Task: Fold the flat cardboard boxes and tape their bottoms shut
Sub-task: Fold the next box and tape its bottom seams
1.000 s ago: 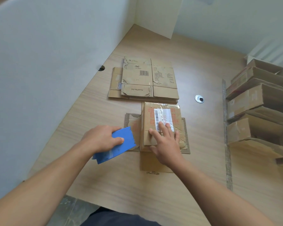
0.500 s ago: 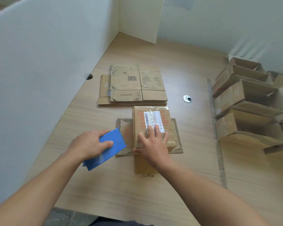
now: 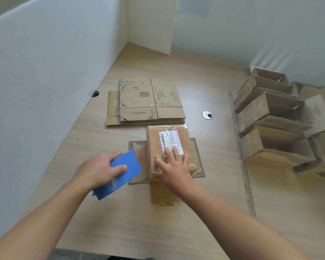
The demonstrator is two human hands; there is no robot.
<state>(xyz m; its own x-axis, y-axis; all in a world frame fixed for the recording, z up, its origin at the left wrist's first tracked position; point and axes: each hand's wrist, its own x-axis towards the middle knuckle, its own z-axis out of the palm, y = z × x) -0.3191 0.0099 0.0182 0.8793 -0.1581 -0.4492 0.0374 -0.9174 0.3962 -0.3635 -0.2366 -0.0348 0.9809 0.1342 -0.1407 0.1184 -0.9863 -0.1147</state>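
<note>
1. The box (image 3: 154,136) sits mid-worktop (image 3: 101,139), just before the flat stack (image 3: 148,102). The right grip (image 3: 174,169) lies open, fingers flat on its top.
2. The left grip (image 3: 99,169) clasps the blue tape dispenser (image 3: 128,175) beside the box.
3. Best to press the flaps firmly and run the tape straight.

Left hand (image 3: 99,169) grips blue tool (image 3: 120,178); right hand (image 3: 174,170) flat, seemingly pressing down
</note>
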